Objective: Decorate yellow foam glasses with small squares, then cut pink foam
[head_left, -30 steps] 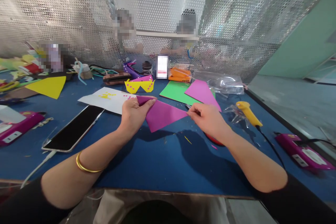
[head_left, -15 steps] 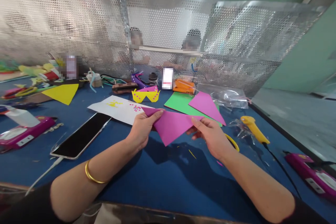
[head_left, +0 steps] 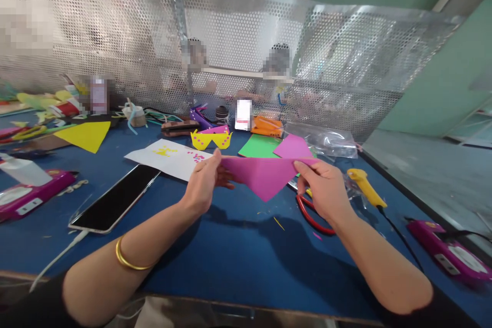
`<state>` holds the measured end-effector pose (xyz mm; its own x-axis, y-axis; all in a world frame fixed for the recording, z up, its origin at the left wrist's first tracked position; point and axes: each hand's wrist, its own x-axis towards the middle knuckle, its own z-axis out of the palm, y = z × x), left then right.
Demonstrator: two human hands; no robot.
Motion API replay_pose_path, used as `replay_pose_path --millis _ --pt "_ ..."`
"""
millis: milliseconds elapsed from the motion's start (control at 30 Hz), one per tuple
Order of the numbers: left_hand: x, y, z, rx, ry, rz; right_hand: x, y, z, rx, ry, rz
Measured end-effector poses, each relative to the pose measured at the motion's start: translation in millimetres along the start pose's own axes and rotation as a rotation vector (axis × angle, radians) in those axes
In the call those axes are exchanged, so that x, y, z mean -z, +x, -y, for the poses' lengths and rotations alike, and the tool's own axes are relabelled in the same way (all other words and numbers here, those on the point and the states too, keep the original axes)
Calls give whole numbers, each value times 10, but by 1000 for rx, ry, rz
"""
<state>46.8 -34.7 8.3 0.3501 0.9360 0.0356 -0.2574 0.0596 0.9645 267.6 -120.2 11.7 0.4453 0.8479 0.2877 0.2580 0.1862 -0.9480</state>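
A purple-pink sheet point(head_left: 263, 177) with a pointed lower edge is stretched between my two hands above the blue table. My left hand point(head_left: 203, 182) pinches its left corner, thumb on top. At the right corner my right hand point(head_left: 321, 184) grips it between thumb and fingers. Red-handled scissors point(head_left: 313, 218) lie on the table just below my right hand, partly hidden by it. Behind the sheet are a white paper point(head_left: 172, 160) with small yellow and pink bits, a green sheet point(head_left: 258, 146) and another pink piece point(head_left: 294, 147). A yellow mask-like cutout point(head_left: 211, 140) stands further back.
A phone point(head_left: 115, 199) with a cable lies left on the blue table point(head_left: 230, 266). Purple power strips point(head_left: 38, 195) sit at both sides. A yellow glue gun point(head_left: 367, 187) is at the right. Behind a perforated metal screen point(head_left: 246, 25), people are visible.
Both hands have moved slightly, and the pink sheet is now more level and stretched, its point further right. The red scissors handle has come into view below my right hand.
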Motion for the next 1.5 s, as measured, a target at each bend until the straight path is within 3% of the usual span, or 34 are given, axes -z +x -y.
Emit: replay_pose_path --millis 100,200,300,400,500,600,767,833,967,1500 --pt "30 -6 -34 141 -94 134 55 49 10 48 85 50" --pt "19 -50 -40 358 -21 260 71 65 31 81 176 131" --pt "-19 -125 -32 609 19 484 59 42 44 97 224 200" --pt "-57 -189 -27 688 -4 595 47 30 32 95 241 244" --pt "-80 -200 -13 647 -44 536 31 42 -4 64 258 253" --pt "-81 -151 11 517 -50 349 -1 35 -32 -31 261 268" --pt "-46 -43 27 331 -35 108 -83 -102 26 -264 165 538" --pt "-38 -23 27 317 -46 81 -119 -172 70 -284 123 641" --pt "-41 -15 35 307 -50 45 -173 -259 98 -278 54 709" --pt "0 23 67 239 -118 -74 -225 -232 -44 -177 -145 600"
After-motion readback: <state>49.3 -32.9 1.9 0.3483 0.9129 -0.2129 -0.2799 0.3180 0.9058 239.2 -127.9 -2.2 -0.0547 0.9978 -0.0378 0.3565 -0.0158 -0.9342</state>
